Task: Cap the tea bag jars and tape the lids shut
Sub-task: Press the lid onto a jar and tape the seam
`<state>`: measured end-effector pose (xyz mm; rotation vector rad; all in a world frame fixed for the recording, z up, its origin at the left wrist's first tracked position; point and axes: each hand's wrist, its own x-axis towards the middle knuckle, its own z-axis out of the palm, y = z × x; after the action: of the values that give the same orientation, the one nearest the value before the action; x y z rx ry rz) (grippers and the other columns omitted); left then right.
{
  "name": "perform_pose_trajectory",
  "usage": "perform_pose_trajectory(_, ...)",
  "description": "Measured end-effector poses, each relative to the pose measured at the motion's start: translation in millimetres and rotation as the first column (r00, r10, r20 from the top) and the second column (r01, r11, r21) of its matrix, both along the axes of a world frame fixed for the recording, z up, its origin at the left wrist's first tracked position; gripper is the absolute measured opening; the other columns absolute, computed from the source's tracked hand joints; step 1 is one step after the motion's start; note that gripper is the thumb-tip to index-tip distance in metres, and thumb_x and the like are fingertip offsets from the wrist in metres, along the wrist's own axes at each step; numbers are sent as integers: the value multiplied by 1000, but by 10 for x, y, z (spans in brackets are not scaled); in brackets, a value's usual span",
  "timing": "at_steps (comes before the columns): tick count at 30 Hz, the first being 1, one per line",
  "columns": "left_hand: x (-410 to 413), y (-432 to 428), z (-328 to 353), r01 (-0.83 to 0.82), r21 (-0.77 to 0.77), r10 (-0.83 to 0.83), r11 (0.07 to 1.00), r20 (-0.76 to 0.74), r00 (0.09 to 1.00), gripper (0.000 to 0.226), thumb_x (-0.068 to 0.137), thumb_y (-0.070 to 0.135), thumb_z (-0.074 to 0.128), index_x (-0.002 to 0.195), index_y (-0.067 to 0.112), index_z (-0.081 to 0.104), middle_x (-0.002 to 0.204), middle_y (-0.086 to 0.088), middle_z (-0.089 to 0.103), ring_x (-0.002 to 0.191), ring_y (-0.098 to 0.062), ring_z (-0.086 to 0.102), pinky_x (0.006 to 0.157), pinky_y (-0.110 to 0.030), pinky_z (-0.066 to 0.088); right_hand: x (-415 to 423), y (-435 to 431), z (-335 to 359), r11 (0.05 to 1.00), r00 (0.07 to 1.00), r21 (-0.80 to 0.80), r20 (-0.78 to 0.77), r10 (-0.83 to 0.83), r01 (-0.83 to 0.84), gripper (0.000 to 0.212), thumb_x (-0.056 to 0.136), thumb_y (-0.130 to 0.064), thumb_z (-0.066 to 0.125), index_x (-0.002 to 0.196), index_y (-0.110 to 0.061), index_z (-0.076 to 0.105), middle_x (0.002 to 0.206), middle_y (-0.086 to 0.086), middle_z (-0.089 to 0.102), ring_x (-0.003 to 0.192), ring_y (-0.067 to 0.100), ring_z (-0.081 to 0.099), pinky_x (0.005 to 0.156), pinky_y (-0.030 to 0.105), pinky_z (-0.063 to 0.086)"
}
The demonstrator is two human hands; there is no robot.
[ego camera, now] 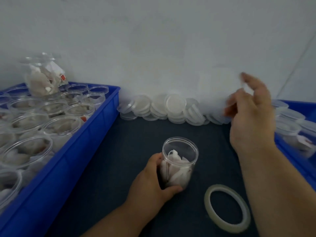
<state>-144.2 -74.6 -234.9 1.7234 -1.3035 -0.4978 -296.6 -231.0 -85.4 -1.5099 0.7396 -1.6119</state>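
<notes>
While your left hand [150, 182] is gripping the open jar [179, 161], thumb curling round its base and fingers wrapping its far side, your right hand [251, 117] is hanging blurred beyond it with fingers [246, 79] spread and loosely bent. Whether a clear lid is pinched between them cannot be told. The jar is standing uncapped between your two hands, and the tea bags [176, 170] are filling its lower part. In my judgement the chief hazard is a lid going on crooked, since a string is rising toward the rim and could be getting trapped under the cap. You are holding the jar low, so a hard press from above may be tipping it away from your thumb. The heap of lids [171, 108], lying just below your right fingertips, is leaning loosely and may be sliding if you are raking through it. The tape roll [226, 207] is lying beside your right forearm, near your left thumb, and a sweep could be knocking it off. The dark mat [119, 151] is looking flat and cloth-like under both hands. A blue tray [68, 159] of uncapped jars is sitting beyond your left knuckles, a second tray [290, 147] is sitting just past your right hand, and a pale wall [153, 40] is closing off the space behind the lids.
</notes>
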Motion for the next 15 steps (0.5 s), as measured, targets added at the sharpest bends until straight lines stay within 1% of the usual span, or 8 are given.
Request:
perform_pose_trajectory(1, -8, 18, 11, 8, 1, -8, 1000, 5, 1000, 90, 54, 62, 86, 108, 84, 18, 115, 45, 54, 107, 24, 49, 82, -2, 39, -79, 180, -70, 997, 993, 7, -90, 81, -81, 34, 87, -33, 53, 110, -57, 60, 72, -6, 65, 56, 9, 57, 49, 18, 47)
perform_pose_trajectory(3, -36, 62, 50, 38, 16, -39, 999, 30, 999, 89, 48, 69, 82, 108, 83, 18, 117, 52, 49, 107, 28, 47, 80, 1, 38, -200, 455, -260, 980, 947, 101, -255, 194, -173, 30, 90, -36, 51, 109, -57, 61, 72, -6, 63, 55, 8, 55, 50, 20, 48)
perform_pose_trajectory(5, -71, 109, 92, 79, 45, -81, 996, 62, 995, 89, 44, 74, 78, 107, 84, 16, 113, 62, 39, 103, 35, 42, 75, 6, 36, -280, 569, -465, 955, 935, 259, -280, 217, -144, 28, 94, -30, 49, 108, -50, 63, 71, -8, 63, 54, 5, 52, 52, 23, 47)
perform_pose_trajectory(7, -97, 141, 120, 104, 57, -109, 993, 93, 990, 89, 45, 75, 78, 106, 85, 15, 110, 66, 34, 100, 39, 39, 72, 7, 35, -325, 623, -591, 912, 943, 399, -258, 210, -94, 25, 97, -23, 50, 107, -42, 65, 68, -11, 64, 54, 5, 52, 55, 26, 45)
perform_pose_trajectory(8, -101, 147, 121, 107, 57, -113, 993, 107, 988, 88, 46, 75, 79, 106, 84, 15, 108, 66, 34, 98, 40, 37, 71, 7, 35, -330, 643, -625, 897, 939, 436, -275, 208, -71, 24, 97, -22, 52, 106, -41, 64, 66, -12, 64, 54, 5, 52, 55, 26, 45)
perform_pose_trajectory(11, -105, 148, 88, 95, 52, -101, 994, 132, 986, 89, 47, 76, 78, 115, 74, 21, 102, 55, 45, 94, 42, 36, 69, 3, 34, -308, 694, -666, 921, 863, 388, -451, 227, -40, 26, 97, -23, 51, 105, -47, 61, 65, -14, 63, 51, 2, 53, 51, 23, 48)
perform_pose_trajectory(13, -111, 148, 74, 86, 51, -92, 995, 139, 986, 95, 48, 75, 78, 124, 65, 23, 99, 50, 44, 92, 42, 37, 66, 3, 35, -271, 752, -643, 950, 795, 311, -567, 213, -32, 25, 97, -27, 50, 97, -49, 62, 67, -18, 63, 50, 1, 53, 49, 20, 48)
perform_pose_trajectory(15, -123, 158, 74, 84, 50, -91, 995, 149, 985, 94, 50, 73, 79, 126, 63, 23, 98, 49, 44, 90, 41, 38, 66, 2, 35, -244, 827, -612, 976, 742, 217, -649, 167, -29, 18, 96, -34, 50, 94, -46, 64, 76, -21, 64, 59, -2, 57, 49, 14, 43)
